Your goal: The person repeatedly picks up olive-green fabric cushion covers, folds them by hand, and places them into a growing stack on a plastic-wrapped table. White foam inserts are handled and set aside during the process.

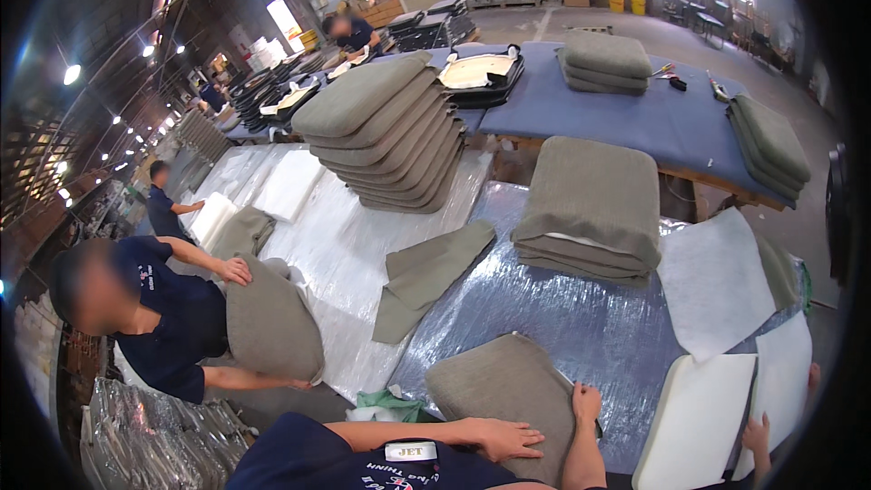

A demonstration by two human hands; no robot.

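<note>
A grey-green fabric-covered cushion (490, 379) lies on the plastic-covered table right in front of me. My left hand (510, 438) rests flat on its near part, fingers stretched out. At the cushion's right edge, my right hand (587, 401) is closed, gripping the fabric cover there. Something small and dark shows beside the right wrist, too little to name. Beyond the cushion lies a loose piece of olive fabric (426, 277).
Stacked covered cushions (590, 191) stand ahead, with a taller stack (381, 127) to the left. White foam pads (694, 422) lie at right near another person's hand (756, 436). A co-worker (172, 308) at left holds a cushion (272, 322). A blue padded table (544, 113) stands behind.
</note>
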